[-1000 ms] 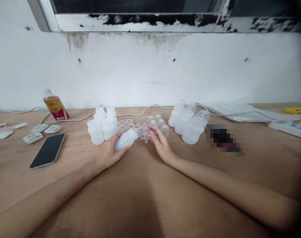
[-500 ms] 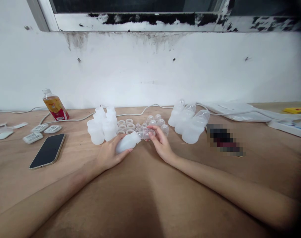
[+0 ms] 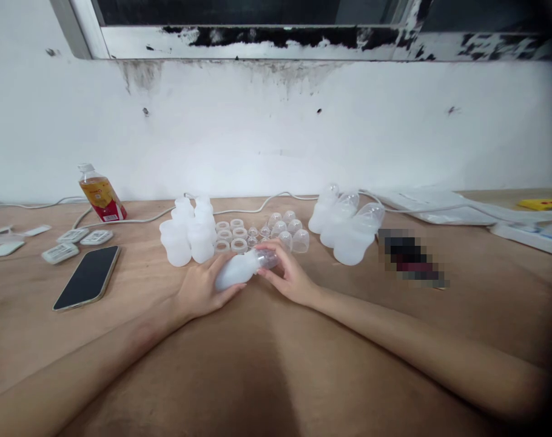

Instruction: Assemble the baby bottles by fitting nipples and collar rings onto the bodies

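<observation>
My left hand (image 3: 207, 282) is wrapped round a milky white baby bottle (image 3: 234, 272), tilted on its side with its top toward the right. Over that top end sits a clear dome cap (image 3: 267, 258), gripped between the thumb and fingers of my right hand (image 3: 290, 276). Just behind my hands lie white collar rings (image 3: 238, 244) in rows, small clear nipples (image 3: 253, 232) and clear dome caps (image 3: 299, 241). Bottles without caps (image 3: 178, 243) stand in a group behind my left hand. To the right, capped bottles (image 3: 351, 240) stand in a line.
A phone (image 3: 87, 278) and several white labelled pieces (image 3: 60, 252) lie on the left, with a drink bottle (image 3: 102, 193) behind. A white cable (image 3: 269, 199) runs along the wall. On the right are a blurred-out object (image 3: 412, 258) and plastic bags (image 3: 433, 206).
My right hand has brought the clear cap down and left onto the bottle's top end. The bottle in my left hand has shifted slightly right and down.
</observation>
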Demonstrator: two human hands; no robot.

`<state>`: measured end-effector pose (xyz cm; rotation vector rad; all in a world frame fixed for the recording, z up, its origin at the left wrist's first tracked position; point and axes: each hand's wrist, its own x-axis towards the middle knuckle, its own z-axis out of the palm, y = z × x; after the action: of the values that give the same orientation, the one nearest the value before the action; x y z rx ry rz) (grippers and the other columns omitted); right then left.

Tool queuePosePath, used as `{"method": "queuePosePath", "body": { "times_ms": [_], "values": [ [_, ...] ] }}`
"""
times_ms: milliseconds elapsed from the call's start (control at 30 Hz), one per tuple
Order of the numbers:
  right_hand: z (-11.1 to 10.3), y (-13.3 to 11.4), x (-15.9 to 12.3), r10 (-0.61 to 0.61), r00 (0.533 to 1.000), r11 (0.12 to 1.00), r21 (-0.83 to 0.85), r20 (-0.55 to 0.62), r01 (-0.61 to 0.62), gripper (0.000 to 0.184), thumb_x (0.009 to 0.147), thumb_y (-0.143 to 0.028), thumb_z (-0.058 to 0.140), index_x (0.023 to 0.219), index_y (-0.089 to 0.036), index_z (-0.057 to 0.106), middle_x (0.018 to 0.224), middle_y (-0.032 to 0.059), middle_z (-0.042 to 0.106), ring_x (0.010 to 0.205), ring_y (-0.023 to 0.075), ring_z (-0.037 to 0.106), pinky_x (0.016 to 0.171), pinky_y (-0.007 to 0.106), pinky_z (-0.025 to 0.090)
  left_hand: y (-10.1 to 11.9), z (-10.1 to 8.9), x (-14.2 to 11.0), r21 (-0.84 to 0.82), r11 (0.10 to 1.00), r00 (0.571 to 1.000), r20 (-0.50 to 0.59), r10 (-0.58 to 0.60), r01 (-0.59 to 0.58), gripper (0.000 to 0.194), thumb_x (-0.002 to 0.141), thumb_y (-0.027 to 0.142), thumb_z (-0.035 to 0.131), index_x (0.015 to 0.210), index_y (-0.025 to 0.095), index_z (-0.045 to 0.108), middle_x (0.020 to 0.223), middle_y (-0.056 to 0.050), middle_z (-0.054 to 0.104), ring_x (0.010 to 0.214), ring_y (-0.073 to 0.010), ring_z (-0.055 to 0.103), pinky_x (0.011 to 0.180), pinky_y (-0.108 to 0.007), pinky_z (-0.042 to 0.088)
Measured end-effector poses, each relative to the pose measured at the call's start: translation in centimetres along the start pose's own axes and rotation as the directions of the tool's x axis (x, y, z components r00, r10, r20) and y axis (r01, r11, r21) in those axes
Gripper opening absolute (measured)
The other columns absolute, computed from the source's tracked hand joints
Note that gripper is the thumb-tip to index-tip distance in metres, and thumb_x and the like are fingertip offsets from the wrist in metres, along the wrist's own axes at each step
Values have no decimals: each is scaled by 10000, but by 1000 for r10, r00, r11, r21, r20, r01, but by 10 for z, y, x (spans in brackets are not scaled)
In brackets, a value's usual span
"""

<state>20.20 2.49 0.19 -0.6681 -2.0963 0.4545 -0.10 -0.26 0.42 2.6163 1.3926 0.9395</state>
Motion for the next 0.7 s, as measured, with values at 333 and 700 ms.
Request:
{"method": "queuePosePath", "body": {
  "times_ms": [333,700],
  "values": [
    [-12,-6,5,-160,976,986,-15,149,165,341,770,-241,506,1090,-209,391,985,73,435,955,176,428,817,365,393,13,-14,8,-378,914,974,216,-71,150,407,709,398,540,1068,215,481,1015,-11,573,890,-181,531,771,-290,414],
    [-39,-34,23,-202,921,960,-120,333,254,347,800,-285,463,1115,-173,368,1015,87,434,965,169,434,824,338,395,14,-16,10,-736,184,749,663,2,651,390,704,464,504,885,119,533,720,-45,565,533,-107,506,448,-208,380]
  ]
}}
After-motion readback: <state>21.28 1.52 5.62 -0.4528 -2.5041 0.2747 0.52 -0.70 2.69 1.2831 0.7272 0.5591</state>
